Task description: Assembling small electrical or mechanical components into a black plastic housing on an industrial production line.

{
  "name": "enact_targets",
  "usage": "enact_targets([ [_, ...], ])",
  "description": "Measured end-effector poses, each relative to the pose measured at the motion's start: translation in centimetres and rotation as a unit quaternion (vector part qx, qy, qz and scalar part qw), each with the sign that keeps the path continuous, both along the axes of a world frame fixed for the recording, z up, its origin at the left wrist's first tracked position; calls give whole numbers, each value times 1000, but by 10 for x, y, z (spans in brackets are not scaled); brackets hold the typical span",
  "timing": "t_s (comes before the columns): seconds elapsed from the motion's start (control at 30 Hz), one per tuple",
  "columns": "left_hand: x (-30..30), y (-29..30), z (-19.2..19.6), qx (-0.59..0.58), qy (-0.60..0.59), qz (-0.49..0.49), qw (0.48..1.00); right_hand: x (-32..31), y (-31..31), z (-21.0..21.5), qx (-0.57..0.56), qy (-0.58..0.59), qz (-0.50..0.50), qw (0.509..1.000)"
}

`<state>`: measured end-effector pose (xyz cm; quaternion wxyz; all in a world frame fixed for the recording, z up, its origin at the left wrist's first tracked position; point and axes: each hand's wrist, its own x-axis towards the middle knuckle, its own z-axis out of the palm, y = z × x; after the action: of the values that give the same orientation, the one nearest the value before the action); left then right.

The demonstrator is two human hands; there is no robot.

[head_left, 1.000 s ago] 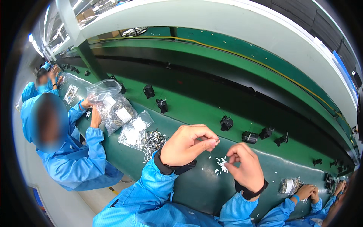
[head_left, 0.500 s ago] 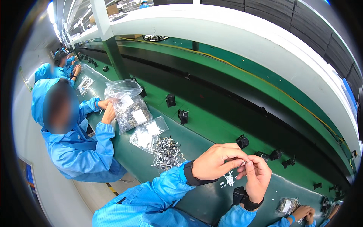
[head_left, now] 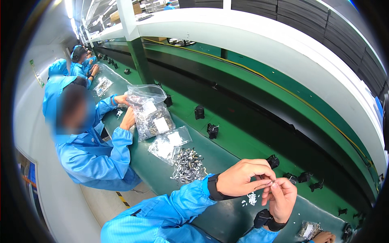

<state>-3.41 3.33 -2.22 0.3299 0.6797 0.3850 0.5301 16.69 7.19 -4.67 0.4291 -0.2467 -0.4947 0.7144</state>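
Tiny, oblong white bits (head_left: 252, 198) lie scattered on the smooth green surface (head_left: 216, 156), just beside my hands; farther left sits a tangled heap (head_left: 189, 164) of short black, white and silvery parts, against a crinkled clear plastic bag (head_left: 168, 146). My left grip (head_left: 242, 178) reaches across, back upward, thumb and forefinger pinched. My right grip (head_left: 283, 199) stands upright, fingers curled to meet it. Between both sets of fingertips, above the surface, I pinch a tiny piece (head_left: 273, 182), mostly hidden.
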Motion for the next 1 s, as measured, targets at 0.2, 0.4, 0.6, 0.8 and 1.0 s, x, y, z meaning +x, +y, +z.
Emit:
enact_targets([
  [0.2,0,6,3,-72,-39,-99,992,10,0,2,-58,14,49,997],
  [0.4,-4,6,2,-43,-43,-76,995,0,2,10,-61,-29,56,996],
  [0.6,11,8,-1,-33,-48,0,998,-8,-5,13,-59,-12,-32,998],
  [0.8,19,7,-3,11,-88,19,996,-4,-8,11,-37,29,-82,996],
  [1.0,13,7,-3,20,-85,47,995,-11,-2,5,-35,44,-75,996],
])
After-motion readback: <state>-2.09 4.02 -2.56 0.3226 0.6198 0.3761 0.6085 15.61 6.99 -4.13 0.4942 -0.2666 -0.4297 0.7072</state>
